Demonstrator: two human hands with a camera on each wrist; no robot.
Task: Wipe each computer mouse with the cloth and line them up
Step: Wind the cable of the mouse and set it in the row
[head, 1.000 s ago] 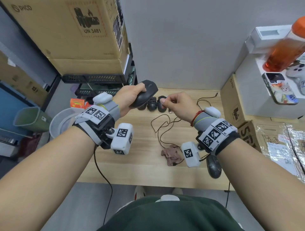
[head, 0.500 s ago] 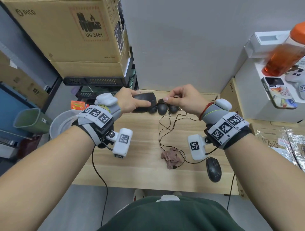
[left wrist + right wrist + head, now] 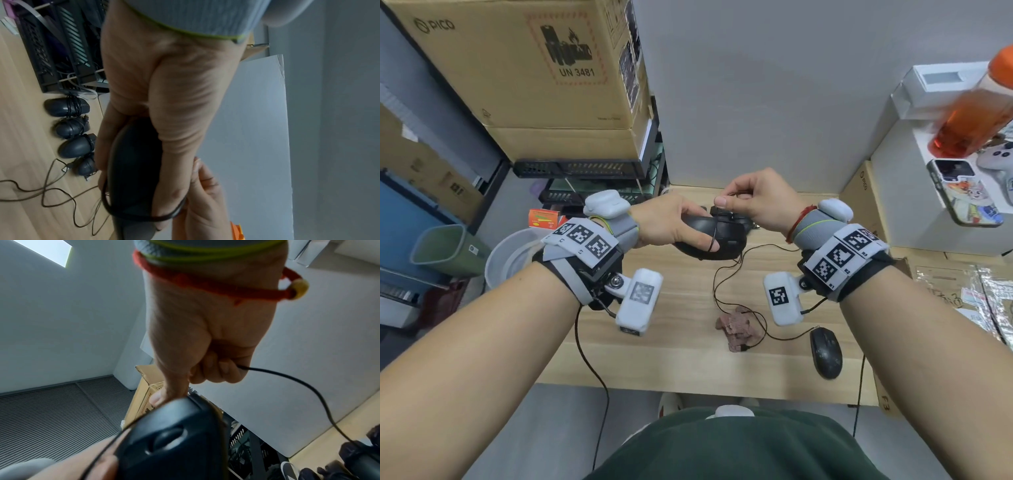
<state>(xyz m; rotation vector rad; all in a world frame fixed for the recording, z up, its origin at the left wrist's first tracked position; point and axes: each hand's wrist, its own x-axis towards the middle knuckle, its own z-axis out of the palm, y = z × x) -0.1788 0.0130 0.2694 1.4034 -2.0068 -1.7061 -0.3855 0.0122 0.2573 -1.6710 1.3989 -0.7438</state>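
Note:
My left hand (image 3: 674,224) grips a black wired mouse (image 3: 710,236) above the back of the wooden table (image 3: 671,359). Just above it, my right hand (image 3: 753,200) pinches the mouse's thin black cable (image 3: 308,386). One turn of cable lies round the mouse (image 3: 133,162) and over my left thumb. Several black mice (image 3: 68,107) with cables wound round them sit in a row by the back edge. A crumpled pinkish cloth (image 3: 736,329) lies mid-table under loose cable. One more black mouse (image 3: 825,351) lies near the front right.
Stacked cardboard boxes (image 3: 544,68) and black trays (image 3: 578,168) stand at the back left. A white bucket (image 3: 506,253) and a green bin (image 3: 441,250) sit beside the table. White boxes at the right carry an orange bottle (image 3: 969,123) and a phone (image 3: 962,195).
The left hand lowered the mouse from its raised position, then drew it a little nearer. The right hand carried the cable over it, and a loop now lies round the mouse.

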